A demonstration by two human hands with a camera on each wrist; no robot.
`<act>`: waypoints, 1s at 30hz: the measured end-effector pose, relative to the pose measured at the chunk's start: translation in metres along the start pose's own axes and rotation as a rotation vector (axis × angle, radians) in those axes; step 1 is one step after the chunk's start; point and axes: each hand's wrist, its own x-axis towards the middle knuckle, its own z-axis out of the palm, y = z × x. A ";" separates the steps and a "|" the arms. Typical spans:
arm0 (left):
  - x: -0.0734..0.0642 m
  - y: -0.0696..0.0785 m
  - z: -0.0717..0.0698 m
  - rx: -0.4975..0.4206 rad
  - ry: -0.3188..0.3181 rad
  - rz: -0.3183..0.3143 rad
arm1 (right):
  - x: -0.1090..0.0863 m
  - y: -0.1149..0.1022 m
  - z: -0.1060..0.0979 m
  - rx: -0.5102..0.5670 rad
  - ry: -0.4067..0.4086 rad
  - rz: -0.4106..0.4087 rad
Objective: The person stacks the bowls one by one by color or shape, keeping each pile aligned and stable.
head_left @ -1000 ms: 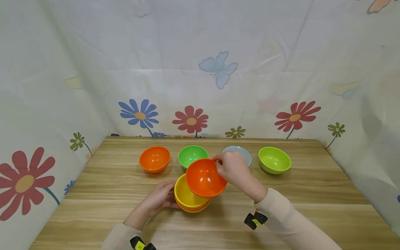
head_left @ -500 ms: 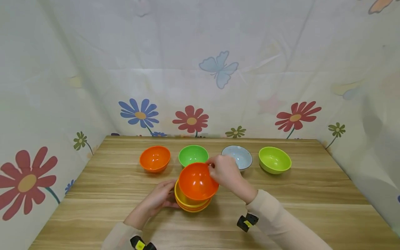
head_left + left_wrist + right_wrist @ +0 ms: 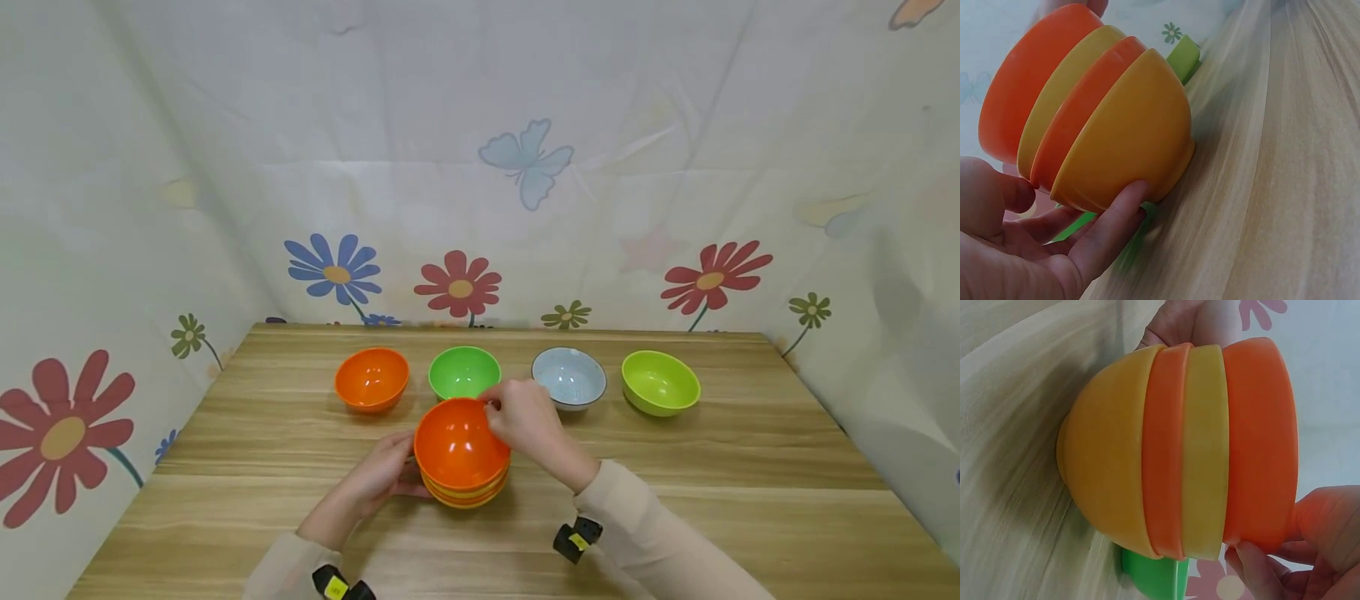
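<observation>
My right hand (image 3: 528, 421) pinches the rim of an orange bowl (image 3: 461, 442) at its far right side. This bowl sits at the top of a stack, its wall standing well above the yellow bowl (image 3: 1204, 450) under it. Below come another orange bowl (image 3: 1165, 450) and a deeper yellow bowl (image 3: 1107, 450) at the bottom, which stands on the table. My left hand (image 3: 382, 475) holds the stack from the left; in the left wrist view its fingers (image 3: 1110, 231) lie against the bottom yellow bowl.
Behind the stack, a row of single bowls stands on the wooden table (image 3: 225, 500): orange (image 3: 372, 382), green (image 3: 463, 372), light blue-grey (image 3: 570, 379) and lime green (image 3: 660, 383). A flower-printed cloth (image 3: 600, 233) hangs past the table's far edge.
My right hand has moved left and toward me, bringing the orange bowl from above the stack's right side down onto it. The left hand has stayed in place on the stack.
</observation>
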 end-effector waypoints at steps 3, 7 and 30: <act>0.001 -0.001 0.000 -0.003 0.005 -0.003 | 0.000 0.000 0.001 0.001 0.006 -0.001; 0.001 -0.002 -0.002 -0.002 0.005 -0.008 | -0.001 0.000 0.000 0.008 0.007 0.002; 0.001 -0.001 -0.002 0.013 0.004 -0.012 | -0.003 0.003 0.007 -0.012 0.040 0.043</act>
